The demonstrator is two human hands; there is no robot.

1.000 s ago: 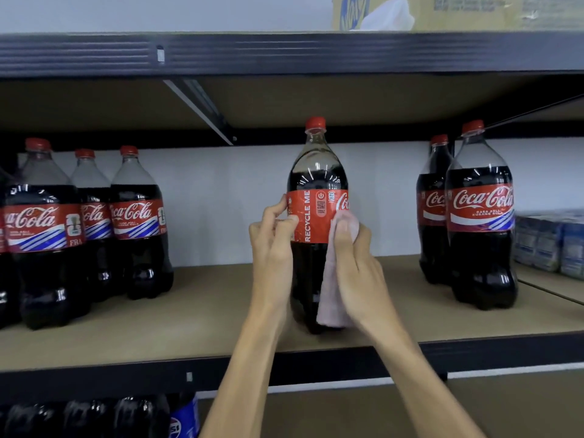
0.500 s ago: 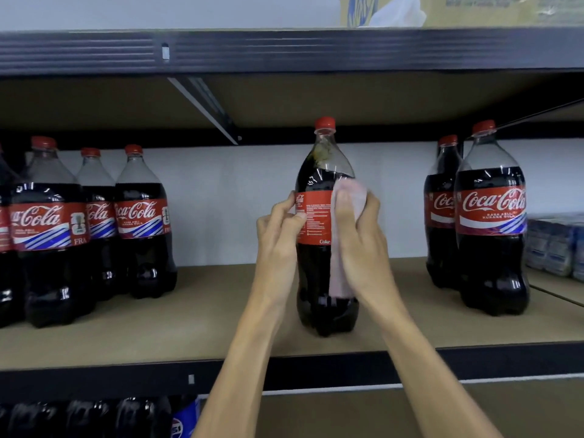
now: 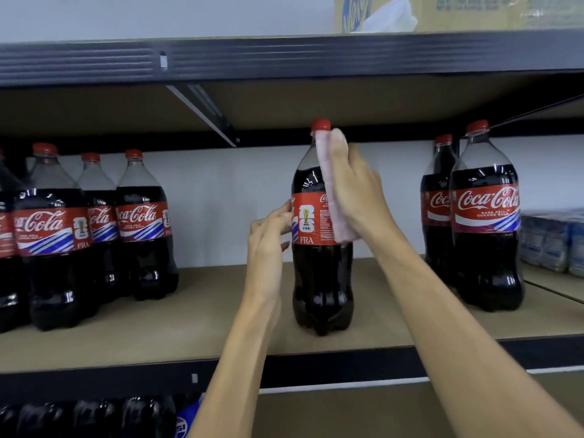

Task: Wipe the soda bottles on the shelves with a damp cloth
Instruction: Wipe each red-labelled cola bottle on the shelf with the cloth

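A cola bottle (image 3: 319, 279) with a red cap and red label stands upright alone in the middle of the wooden shelf (image 3: 205, 324). My right hand (image 3: 357, 188) presses a pale pink cloth (image 3: 331, 184) against the bottle's neck and shoulder, just under the cap, fingers curled over the cloth. The cloth hangs down over the label's right side. My left hand (image 3: 268, 245) touches the left edge of the label with its fingertips, fingers loosely curled.
Several cola bottles (image 3: 94, 229) stand in a group at the left, two more cola bottles (image 3: 483, 222) at the right, then wrapped blue packs (image 3: 553, 241). The upper shelf beam (image 3: 284, 55) hangs close above the caps. Dark bottles (image 3: 94, 415) fill the shelf below.
My right hand slid the cloth up from the label to the bottle's neck. The bottle has turned, so a different part of the label faces me. My left hand loosened on the label's left edge.
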